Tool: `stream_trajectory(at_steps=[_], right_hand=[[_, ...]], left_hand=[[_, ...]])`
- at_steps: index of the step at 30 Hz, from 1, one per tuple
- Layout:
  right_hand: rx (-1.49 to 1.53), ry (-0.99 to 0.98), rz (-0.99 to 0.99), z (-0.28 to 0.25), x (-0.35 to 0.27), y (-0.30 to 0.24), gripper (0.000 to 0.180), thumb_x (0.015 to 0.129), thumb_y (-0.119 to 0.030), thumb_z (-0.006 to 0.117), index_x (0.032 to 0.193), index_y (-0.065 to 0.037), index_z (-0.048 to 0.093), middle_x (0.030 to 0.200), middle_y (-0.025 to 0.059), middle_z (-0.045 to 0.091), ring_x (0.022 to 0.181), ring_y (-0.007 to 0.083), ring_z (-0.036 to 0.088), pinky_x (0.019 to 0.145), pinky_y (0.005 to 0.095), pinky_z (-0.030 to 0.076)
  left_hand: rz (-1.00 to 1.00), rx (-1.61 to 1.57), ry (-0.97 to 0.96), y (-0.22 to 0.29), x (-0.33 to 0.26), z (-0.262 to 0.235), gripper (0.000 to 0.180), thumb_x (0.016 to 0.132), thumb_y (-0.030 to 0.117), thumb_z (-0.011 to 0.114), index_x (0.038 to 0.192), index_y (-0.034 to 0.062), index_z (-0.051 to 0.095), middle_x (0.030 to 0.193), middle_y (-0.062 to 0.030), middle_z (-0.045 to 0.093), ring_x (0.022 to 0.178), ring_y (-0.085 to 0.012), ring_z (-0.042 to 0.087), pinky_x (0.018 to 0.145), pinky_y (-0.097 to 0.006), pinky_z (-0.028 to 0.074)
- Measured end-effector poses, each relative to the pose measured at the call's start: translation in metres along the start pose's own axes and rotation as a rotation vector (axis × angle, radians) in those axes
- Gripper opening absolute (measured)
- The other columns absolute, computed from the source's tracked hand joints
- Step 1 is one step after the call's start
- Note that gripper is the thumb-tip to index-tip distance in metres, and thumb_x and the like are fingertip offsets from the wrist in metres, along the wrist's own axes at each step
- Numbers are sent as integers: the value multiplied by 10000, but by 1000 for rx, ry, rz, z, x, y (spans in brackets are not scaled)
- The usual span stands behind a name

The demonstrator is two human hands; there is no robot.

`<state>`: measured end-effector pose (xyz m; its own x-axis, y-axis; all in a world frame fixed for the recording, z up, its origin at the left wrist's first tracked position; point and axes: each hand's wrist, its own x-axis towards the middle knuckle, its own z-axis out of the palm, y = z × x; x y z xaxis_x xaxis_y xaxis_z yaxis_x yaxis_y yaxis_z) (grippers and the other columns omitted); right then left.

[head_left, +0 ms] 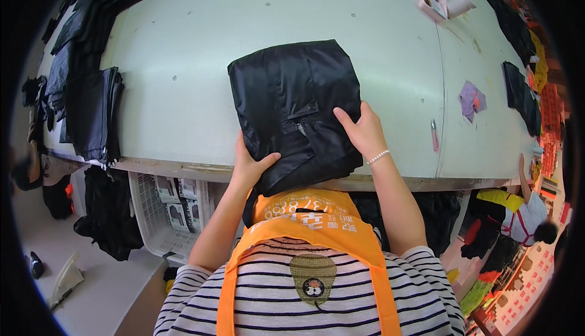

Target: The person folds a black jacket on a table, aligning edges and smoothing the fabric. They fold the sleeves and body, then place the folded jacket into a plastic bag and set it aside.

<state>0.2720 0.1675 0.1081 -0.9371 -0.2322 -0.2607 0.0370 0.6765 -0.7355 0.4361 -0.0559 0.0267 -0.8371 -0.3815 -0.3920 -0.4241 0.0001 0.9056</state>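
A folded black garment (286, 92) with a shiny surface lies at the near edge of the pale table, its closest part overhanging toward my orange apron. A short zipper and a flap show on its upper face. My left hand (250, 164) grips its near left side, thumb on top and the other fingers partly hidden at the edge. On the right side, my right hand (361, 132) holds the garment the same way, thumb across the top and fingers along the edge. A bead bracelet circles my right wrist.
Stacks of folded black garments (91, 113) line the table's left side. A pink box (432, 2), a small cutter (434, 135) and a purple scrap (472, 100) lie to the right. Below stands a white basket (146, 214) of packages. Another person (524, 214) is at far right.
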Motion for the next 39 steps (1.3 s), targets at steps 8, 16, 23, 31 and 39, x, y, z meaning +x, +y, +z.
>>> stream_trajectory(at_steps=[8, 16, 23, 31, 39], right_hand=[[868, -271, 335, 11, 15, 11, 478, 853, -158, 631, 1213, 101, 454, 1187, 167, 575, 1054, 246, 571, 944, 352, 429], [-179, 170, -234, 40, 4, 34, 654, 899, -257, 582, 1398, 16, 258, 1313, 281, 382, 1197, 392, 425, 1002, 420, 373], [190, -451, 170, -46, -45, 26, 323, 863, -187, 656, 1099, 18, 575, 992, 95, 622, 882, 161, 617, 757, 275, 499], [518, -258, 195, -28, -99, 35, 160, 795, 27, 679, 835, -11, 529, 752, -19, 555, 684, 28, 525, 609, 187, 444], [-304, 137, -450, 16, -116, 45, 158, 744, -43, 617, 719, -68, 463, 629, 88, 554, 547, 294, 561, 484, 374, 446]], left_hand=[[76, 238, 100, -9, -10, 5, 1066, 618, 232, 858, 1418, -20, 199, 1330, -233, 376, 1268, -360, 370, 1062, -404, 321], [92, 215, 142, -12, -5, 9, 1036, 635, 206, 841, 1417, -29, 203, 1333, -235, 380, 1262, -352, 385, 1060, -404, 325], [28, 49, 132, -12, -10, 9, 1012, 643, 175, 835, 1420, -26, 218, 1360, -224, 382, 1280, -317, 378, 1068, -386, 313], [37, 73, 106, -7, -8, 8, 945, 662, 138, 823, 1404, -17, 259, 1355, -203, 393, 1263, -302, 399, 1065, -373, 313], [89, 103, 99, -7, -7, 7, 918, 666, 121, 818, 1395, -19, 279, 1331, -198, 432, 1246, -292, 418, 1056, -366, 319]])
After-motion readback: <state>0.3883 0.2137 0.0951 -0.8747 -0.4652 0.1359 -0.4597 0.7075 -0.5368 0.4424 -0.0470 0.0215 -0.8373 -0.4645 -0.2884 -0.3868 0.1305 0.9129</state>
